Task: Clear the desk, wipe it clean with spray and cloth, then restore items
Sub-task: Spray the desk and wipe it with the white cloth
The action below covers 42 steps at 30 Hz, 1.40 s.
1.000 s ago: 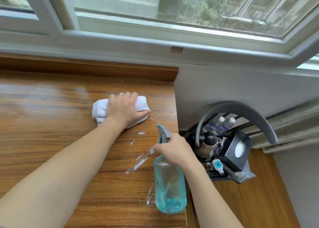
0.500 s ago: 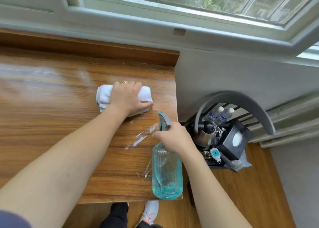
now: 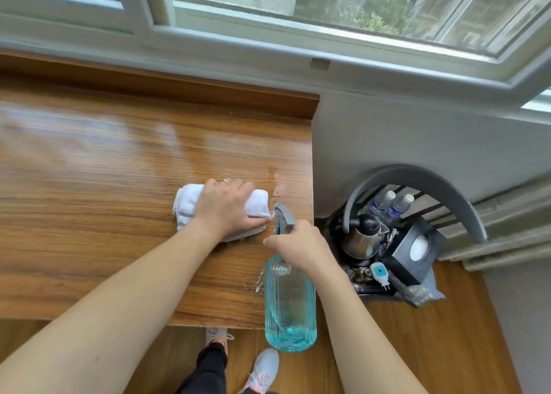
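While the left hand (image 3: 222, 207) presses flat on the folded white cloth (image 3: 190, 207) near the desk's (image 3: 89, 214) right edge, the right hand (image 3: 301, 244) has its grip curled round the neck and trigger of the blue spray bottle (image 3: 290, 304), which hangs in the air over the front right corner. A wet streak (image 3: 259, 280) lies on the wood beside the bottle. The main risk, as I judge it, is the nozzle — it sits almost touching the left thumb, so a squeeze now would wet the hand and cloth rather than the wood. A wide wipe to the right could also carry the cloth off the edge, toward the kettle (image 3: 362, 238) and water bottles (image 3: 387, 205) on the chair (image 3: 417, 182) below — liquid dripping there would be unwelcome.
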Available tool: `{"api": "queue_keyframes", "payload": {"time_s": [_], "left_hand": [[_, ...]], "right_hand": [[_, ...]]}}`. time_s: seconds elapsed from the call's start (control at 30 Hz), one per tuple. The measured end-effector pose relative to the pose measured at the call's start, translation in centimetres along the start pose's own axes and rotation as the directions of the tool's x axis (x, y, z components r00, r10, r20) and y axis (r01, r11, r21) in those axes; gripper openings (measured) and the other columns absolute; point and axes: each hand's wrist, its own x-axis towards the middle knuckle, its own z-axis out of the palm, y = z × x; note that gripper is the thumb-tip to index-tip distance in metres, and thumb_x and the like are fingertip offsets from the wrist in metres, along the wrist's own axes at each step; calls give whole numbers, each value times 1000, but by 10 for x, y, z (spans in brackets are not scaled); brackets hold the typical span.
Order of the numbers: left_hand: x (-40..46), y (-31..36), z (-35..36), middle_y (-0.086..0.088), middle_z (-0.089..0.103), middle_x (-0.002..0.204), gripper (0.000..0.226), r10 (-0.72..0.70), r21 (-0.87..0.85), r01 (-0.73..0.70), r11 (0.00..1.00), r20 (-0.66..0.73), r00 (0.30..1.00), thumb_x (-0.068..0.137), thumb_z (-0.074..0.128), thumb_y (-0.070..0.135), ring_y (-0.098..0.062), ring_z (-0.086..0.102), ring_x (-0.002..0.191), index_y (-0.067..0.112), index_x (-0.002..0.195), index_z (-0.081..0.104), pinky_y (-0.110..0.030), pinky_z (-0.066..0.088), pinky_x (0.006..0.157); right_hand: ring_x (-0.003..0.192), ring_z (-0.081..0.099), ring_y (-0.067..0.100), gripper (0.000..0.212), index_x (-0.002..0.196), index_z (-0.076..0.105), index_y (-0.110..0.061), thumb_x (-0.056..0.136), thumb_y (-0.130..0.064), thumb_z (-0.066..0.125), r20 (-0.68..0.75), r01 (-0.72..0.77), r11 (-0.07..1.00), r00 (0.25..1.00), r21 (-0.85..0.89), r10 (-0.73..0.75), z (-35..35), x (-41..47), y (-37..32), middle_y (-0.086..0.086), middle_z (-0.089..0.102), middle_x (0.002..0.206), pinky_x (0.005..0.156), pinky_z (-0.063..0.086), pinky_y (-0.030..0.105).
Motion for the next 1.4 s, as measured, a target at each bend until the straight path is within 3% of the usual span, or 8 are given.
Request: {"api": "queue_keyframes", "payload": {"time_s": [0.1,0.23,0.47,0.83,1.0,1.17,1.4], "left_hand": [[17,-4,3,-6,66,79,78,-22,-6,22,1000,-12,1000,67,35,87,-27,63,65,16,85,61,-35,38,63],[52,-11,8,-6,68,92,86,-63,38,61,997,73,995,67,25,92,-28,64,83,19,94,59,-38,36,68],[78,-16,10,-7,65,103,83,-95,65,87,994,122,988,69,30,90,-29,62,96,17,101,55,-39,36,74],[-3,-3,-16,-7,67,97,82,-153,109,139,984,141,978,69,32,88,-28,63,87,16,100,58,-39,37,73],[-45,0,-21,-8,66,88,82,-230,98,222,970,84,970,70,33,88,-29,64,78,14,93,60,-38,36,69],[-52,3,-26,-8,66,95,86,-271,105,260,960,107,957,70,28,89,-30,64,86,15,98,59,-40,39,73],[-51,5,-28,-5,65,102,84,-292,106,280,954,119,949,71,29,89,-28,62,93,17,102,57,-39,38,76]], "right_hand": [[69,57,16,19,79,57,-22,84,-37,68,8,1,1000,1000,2,-1,0,2,1,-4,62,79,58,40,30],[73,59,15,20,81,58,-24,86,-39,70,12,12,1000,1000,25,-13,-2,4,4,-6,62,82,60,41,29],[67,55,11,26,80,56,-22,86,-43,71,-32,27,998,999,62,-25,-2,0,9,-7,60,77,60,41,27],[80,63,16,26,86,56,-26,87,-47,70,5,46,999,999,0,-46,13,-40,25,-5,63,89,64,45,29],[74,61,14,24,89,61,-22,87,-43,72,42,66,998,997,7,-67,24,-51,34,-3,64,87,63,47,29],[72,59,11,23,82,52,-26,89,-36,71,16,37,999,999,-19,-37,26,-55,39,-5,60,86,58,44,25],[73,57,16,26,90,59,-21,85,-42,73,29,42,999,999,-15,-41,24,-52,46,-2,62,86,63,46,29]]}}
